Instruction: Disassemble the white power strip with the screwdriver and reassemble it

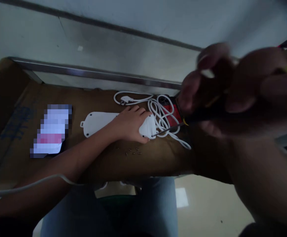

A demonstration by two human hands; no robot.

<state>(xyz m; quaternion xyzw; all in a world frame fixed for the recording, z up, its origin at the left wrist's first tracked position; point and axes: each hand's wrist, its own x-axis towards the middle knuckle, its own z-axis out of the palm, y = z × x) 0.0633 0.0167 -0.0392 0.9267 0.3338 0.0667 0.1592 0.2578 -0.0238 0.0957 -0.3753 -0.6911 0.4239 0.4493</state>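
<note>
A white power strip (101, 122) lies with its screw-hole side up on the brown work surface (96, 164). Over its right part my left hand (131, 123) is wrapped, thumb along the near edge, holding it down. My right hand (237, 89), large and blurred close to the camera, grips a dark-handled screwdriver (169, 129). The thin shaft reaches left to a corner hole at the strip's right end. Several small screws (133, 152) lie loose just in front of the strip.
The white cord (158, 115) is coiled right of the strip, its plug (126, 99) behind my left hand. A red and black object (173, 113) lies under the coil. A phone with a blurred screen (52, 128) is at the left. A metal-edged ledge (96, 74) runs behind.
</note>
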